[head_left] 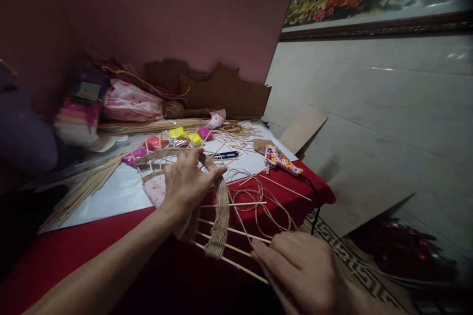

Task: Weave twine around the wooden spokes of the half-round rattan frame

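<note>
A curved band of woven jute twine (221,206) runs over thin wooden sticks that fan outward. White fabric with a pink pattern (153,191) lies inside the curve. My left hand (188,174) grips this woven stick frame from above, its thumb along the band and the other fingers partly hidden. At the lower right, my right hand (303,266) is closed, with a strand of loose twine (242,224) running to its fingertips beside the stick ends. More loops of that twine lie on the red cloth.
A patterned glue gun (283,161) rests at the table's right edge, its cord hanging down. Behind the frame are a blue cutter (226,155) and pink, red and yellow packets (177,133). Bundled sticks (92,187) lie left; torn cardboard (221,88) stands at the back.
</note>
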The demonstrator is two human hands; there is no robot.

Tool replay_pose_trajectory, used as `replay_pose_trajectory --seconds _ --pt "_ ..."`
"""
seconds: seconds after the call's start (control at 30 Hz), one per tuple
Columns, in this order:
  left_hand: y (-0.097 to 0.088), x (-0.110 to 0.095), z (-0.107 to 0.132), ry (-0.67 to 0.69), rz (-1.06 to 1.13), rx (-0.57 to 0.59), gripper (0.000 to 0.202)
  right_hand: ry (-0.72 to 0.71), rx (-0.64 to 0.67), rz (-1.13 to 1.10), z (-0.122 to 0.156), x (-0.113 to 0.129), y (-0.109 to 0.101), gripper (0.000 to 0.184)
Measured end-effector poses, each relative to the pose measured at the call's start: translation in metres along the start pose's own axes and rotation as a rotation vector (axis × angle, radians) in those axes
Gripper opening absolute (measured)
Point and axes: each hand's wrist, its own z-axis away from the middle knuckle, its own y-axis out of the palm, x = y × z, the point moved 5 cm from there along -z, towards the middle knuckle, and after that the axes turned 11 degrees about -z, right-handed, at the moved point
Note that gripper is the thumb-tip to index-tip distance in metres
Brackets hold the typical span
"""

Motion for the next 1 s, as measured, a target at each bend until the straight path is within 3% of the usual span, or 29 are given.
replay_pose_trajectory --seconds 0.1,0.17,0.27,0.37,0.47,0.53,0.73,0.9,1.0 --pt "0.000 0.001 -0.001 -0.009 0.037 0.003 0.059 -0.005 0.045 -0.045 0.006 0.002 0.002 0.024" --pt "0.000 0.002 -0.001 -0.013 0.092 -0.005 0.059 0.079 0.025 -0.134 0.010 -0.001 0.001 0.026" --pt "-0.001 0.003 -0.002 -0.032 0.155 -0.020 0.059 0.310 -0.074 -0.369 0.018 -0.014 0.000 0.026" --pt "-0.002 0.003 -0.003 -0.030 0.183 -0.026 0.059 0.632 -0.032 -0.741 0.032 -0.032 0.017 0.027" --pt "-0.002 0.004 -0.003 -0.029 0.209 -0.030 0.061 0.737 -0.061 -0.850 0.042 -0.042 0.031 0.021" --pt "-0.001 0.004 -0.003 -0.039 0.230 -0.022 0.061 0.663 -0.054 -0.784 0.042 -0.041 0.036 0.022" --pt "0.000 0.003 -0.002 -0.033 0.301 -0.019 0.060 0.203 0.016 -0.483 0.027 -0.023 0.047 0.035" --pt "0.001 0.001 -0.001 0.020 0.295 0.006 0.054 0.115 0.128 -0.186 0.017 -0.027 0.053 0.031" --pt "0.003 -0.005 0.002 0.125 0.151 0.013 0.041 0.089 0.129 -0.092 0.014 -0.030 0.050 0.031"
